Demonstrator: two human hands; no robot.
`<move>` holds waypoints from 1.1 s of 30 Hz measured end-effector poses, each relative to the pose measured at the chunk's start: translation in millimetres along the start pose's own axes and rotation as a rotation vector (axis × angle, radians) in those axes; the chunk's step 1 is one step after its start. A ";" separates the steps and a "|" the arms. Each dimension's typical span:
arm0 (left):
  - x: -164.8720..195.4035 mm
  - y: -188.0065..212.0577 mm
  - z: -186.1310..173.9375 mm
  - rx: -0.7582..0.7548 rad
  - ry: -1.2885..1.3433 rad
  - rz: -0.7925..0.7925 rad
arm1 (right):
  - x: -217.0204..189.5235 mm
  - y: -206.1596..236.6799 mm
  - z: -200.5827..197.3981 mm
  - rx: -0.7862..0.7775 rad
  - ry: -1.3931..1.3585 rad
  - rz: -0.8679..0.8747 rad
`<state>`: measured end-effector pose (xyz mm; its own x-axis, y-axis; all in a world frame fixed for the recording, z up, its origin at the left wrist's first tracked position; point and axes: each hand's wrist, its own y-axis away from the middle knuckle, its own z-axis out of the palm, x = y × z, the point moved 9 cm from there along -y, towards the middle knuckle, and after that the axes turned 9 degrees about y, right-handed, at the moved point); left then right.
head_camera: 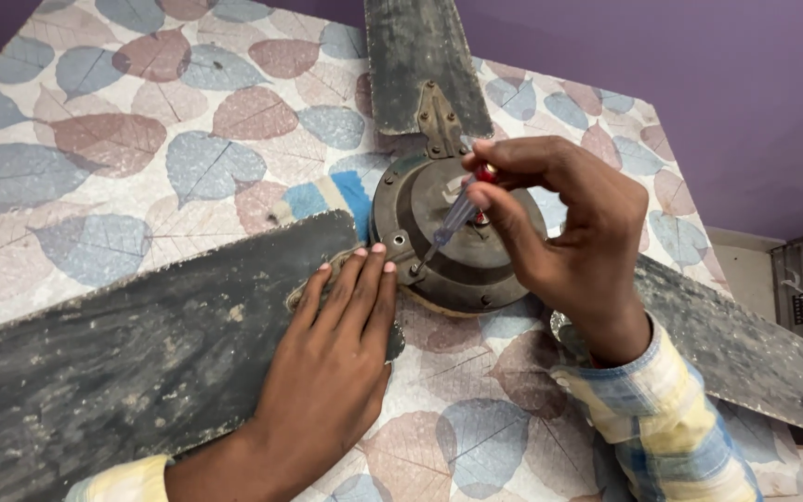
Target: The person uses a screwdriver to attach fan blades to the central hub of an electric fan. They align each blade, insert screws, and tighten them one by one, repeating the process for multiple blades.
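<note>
The right hand (569, 232) pinched a screwdriver (460, 212) between thumb and fingers (513, 158), its tip set on a screw at about 8 o'clock on the fan hub (439, 270), where the blade bracket met the hub. The left hand (336, 363) lay flat on the blade (141, 353), its fingers pressed together near the bracket, holding nothing. To do this well, I judged, the shaft needed to stand square to the screw head with firm push along it, so the tip would not ride out; the flat hand needed to keep the blade from swinging while the tool turned

The fan lay on a leaf-patterned cloth (95, 139), hub near the middle of the view. The hub was a round, dull grey metal disc with worn, rusty spots. Three dark blades, dusty and scuffed pale, ran out at about 12, 4 and 8 o'clock. The screwdriver had a clear handle with a red cap. A yellow and blue checked sleeve (671, 418) covered the right wrist
</note>
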<state>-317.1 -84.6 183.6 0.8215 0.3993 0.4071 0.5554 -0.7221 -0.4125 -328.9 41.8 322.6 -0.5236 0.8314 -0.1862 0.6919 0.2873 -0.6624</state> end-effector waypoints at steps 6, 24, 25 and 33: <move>-0.6 -0.2 0.8 -0.001 0.019 -0.001 | 10.1 11.1 2.0 0.059 -0.157 0.039; -0.7 1.4 -1.0 0.010 0.020 -0.011 | 1.3 10.9 19.3 -0.204 -0.355 0.077; -0.9 1.5 -0.6 0.005 0.014 -0.014 | 0.3 10.5 17.9 -0.196 -0.340 0.065; -0.5 0.4 0.8 -0.002 -0.008 -0.021 | -19.8 6.6 2.7 -0.028 0.160 -0.103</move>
<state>-317.1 -84.6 182.6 0.8108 0.4186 0.4090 0.5721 -0.7146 -0.4027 -315.3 25.9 319.9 -0.5081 0.8613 0.0004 0.6537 0.3859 -0.6510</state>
